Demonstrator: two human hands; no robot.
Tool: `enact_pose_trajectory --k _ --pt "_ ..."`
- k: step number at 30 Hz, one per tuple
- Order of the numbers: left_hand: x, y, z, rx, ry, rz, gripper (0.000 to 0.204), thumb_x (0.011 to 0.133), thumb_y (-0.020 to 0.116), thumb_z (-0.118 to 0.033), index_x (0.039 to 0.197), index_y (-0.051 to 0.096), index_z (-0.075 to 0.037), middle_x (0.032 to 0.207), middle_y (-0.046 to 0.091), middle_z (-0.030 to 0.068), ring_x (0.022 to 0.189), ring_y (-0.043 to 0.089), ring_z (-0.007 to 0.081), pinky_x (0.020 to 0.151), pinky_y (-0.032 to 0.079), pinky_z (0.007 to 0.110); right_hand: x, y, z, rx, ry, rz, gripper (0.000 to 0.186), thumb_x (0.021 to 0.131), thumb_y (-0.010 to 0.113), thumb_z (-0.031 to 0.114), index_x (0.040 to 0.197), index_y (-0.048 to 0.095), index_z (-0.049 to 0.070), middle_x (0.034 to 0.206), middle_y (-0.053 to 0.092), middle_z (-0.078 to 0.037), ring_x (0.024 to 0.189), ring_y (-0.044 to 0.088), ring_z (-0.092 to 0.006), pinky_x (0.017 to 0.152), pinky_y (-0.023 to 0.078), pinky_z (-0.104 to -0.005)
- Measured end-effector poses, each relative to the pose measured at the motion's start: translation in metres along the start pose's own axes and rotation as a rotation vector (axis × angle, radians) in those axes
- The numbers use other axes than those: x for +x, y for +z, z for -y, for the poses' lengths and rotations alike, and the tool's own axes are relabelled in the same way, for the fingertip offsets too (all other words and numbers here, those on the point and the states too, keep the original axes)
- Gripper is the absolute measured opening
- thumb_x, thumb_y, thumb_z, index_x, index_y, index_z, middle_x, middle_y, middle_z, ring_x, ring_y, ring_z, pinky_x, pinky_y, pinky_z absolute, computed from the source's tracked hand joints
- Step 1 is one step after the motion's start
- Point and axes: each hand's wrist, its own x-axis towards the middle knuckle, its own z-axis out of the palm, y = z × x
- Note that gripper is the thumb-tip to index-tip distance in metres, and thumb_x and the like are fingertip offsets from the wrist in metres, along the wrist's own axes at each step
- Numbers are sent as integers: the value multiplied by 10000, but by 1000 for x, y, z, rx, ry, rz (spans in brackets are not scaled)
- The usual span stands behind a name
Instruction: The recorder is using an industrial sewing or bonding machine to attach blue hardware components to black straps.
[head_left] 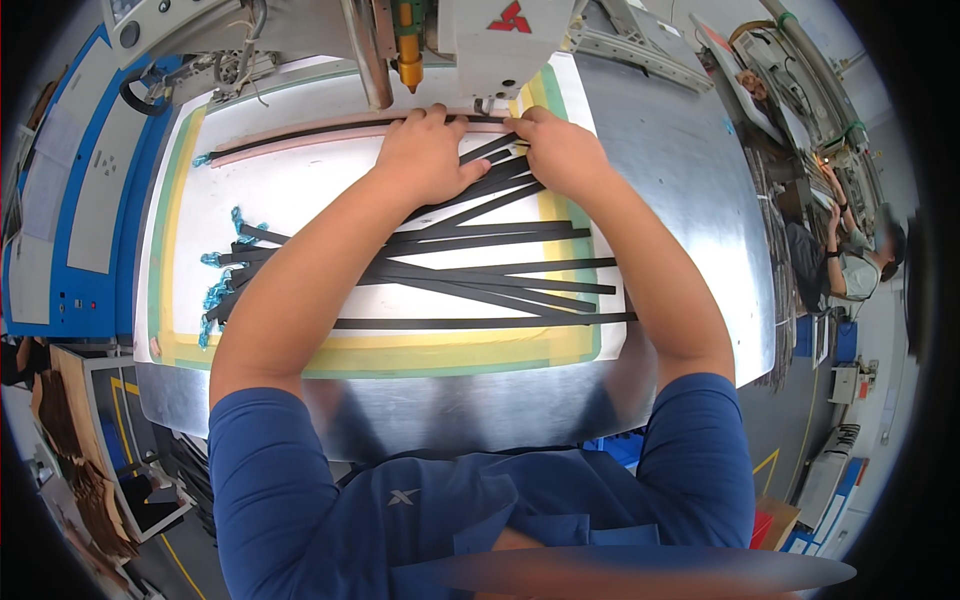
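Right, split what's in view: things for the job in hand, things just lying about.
Apparently the job's:
- black strip under both hands
- pink guides
- loose black strips
- white sheet

Apparently just around:
- blue cabinet, left
- brown pieces, lower left

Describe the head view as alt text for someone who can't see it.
A person's left hand and right hand rest at a black strip along a pink band on a white sheet. Nearer the person, loose black strips lie crossed; beyond the hands hangs an amber nozzle.
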Motion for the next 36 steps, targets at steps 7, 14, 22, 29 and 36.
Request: enact_pose_trajectory --k 7,14,22,29,36 --pt "0 0 -4 27 -38 9 744 922 647 -631 1463 588 -123 1351 567 223 1262 572 405 1078 483 477 -6 1 4 -11 -84 31 450 907 610 82 1345 674 163 1173 669 -73 1071 701 -278 885 584 -418" --pt "-1 1 -5 -1 -62 38 786 910 650 -651 1479 570 -114 1422 536 200 1341 514 380 1117 416 546 -5 1 11 72 -57 7 482 897 628 93 1371 637 177 1208 645 -86 1062 690 -313 900 583 -428" --pt "-23 0 30 14 -5 -47 735 943 627 -619 1465 570 -104 1426 562 188 1325 557 364 1097 463 494 4 -3 19 15 -25 62 459 930 614 129 1388 625 165 1231 630 -109 1100 689 -302 908 589 -437" --pt "-72 -12 147 65 -152 -104 655 974 590 -584 1281 675 -12 1332 644 205 1226 632 383 1018 518 484 7 -4 20 -44 49 91 468 934 609 139 1401 617 153 1229 641 -130 1118 686 -317 930 575 -451" --pt "-127 -24 262 69 -260 -70 574 988 606 -475 1348 657 -31 1354 640 189 1232 625 369 1030 497 468 -11 -24 -1 -25 159 231 502 881 679 221 1378 653 150 1243 685 -170 1140 678 -344 977 551 -448"
